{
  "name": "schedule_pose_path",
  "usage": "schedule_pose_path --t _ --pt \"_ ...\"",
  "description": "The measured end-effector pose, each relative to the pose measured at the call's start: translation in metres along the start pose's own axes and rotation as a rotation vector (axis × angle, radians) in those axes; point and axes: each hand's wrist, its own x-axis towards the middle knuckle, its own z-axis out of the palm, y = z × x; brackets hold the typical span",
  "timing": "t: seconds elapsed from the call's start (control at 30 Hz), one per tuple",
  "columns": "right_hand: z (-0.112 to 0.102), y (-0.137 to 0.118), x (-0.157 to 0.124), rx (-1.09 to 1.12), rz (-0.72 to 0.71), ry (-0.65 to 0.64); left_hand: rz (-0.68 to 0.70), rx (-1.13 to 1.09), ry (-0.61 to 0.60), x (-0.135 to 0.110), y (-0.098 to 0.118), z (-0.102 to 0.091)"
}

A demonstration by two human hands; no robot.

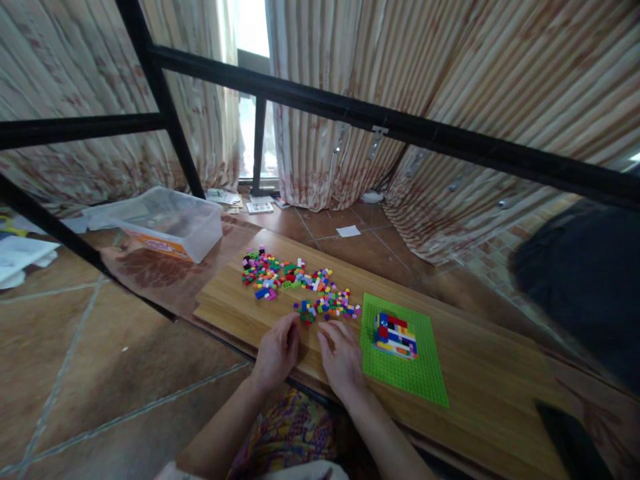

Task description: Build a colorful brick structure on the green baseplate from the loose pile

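Both my hands rest at the near edge of a wooden board, close to a loose spread of small colourful building bricks (335,301). My left hand (277,352) is curled closed, its fingertips beside a few green and blue bricks (306,311); whatever it may hold is hidden. My right hand (343,357) lies just to the right, thumb apart from the bent fingers, with nothing visible in it. Right of that hand lies a green baseplate (433,367). A low multicoloured brick structure (395,337) stands on it, with red, white, blue and yellow bricks.
More bricks (265,270) are heaped on the far left of the wooden board (480,373). A clear plastic box (200,230) stands beyond its left end. A black metal frame bar (300,87) crosses ahead, before curtains. A dark flat object (570,430) lies at the right.
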Motion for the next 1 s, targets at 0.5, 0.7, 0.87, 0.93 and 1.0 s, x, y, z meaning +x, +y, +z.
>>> schedule_pose_path --t 0.5,0.7,0.87,0.93,1.0 --pt "0.023 -0.006 0.013 -0.049 -0.011 -0.073 0.024 0.029 -0.046 0.001 -0.001 -0.002" --pt "-0.005 0.001 -0.014 0.122 0.143 0.003 0.052 0.065 -0.037 0.002 -0.002 -0.001" --pt "-0.049 0.025 -0.043 0.147 0.326 0.107 0.089 0.071 -0.033 0.002 -0.002 -0.002" --pt "-0.066 0.039 -0.051 0.123 0.360 0.160 0.100 0.071 -0.030 0.003 -0.002 -0.002" --pt "-0.081 0.052 -0.055 0.077 0.362 0.198 0.108 0.074 -0.033 0.003 -0.002 -0.002"
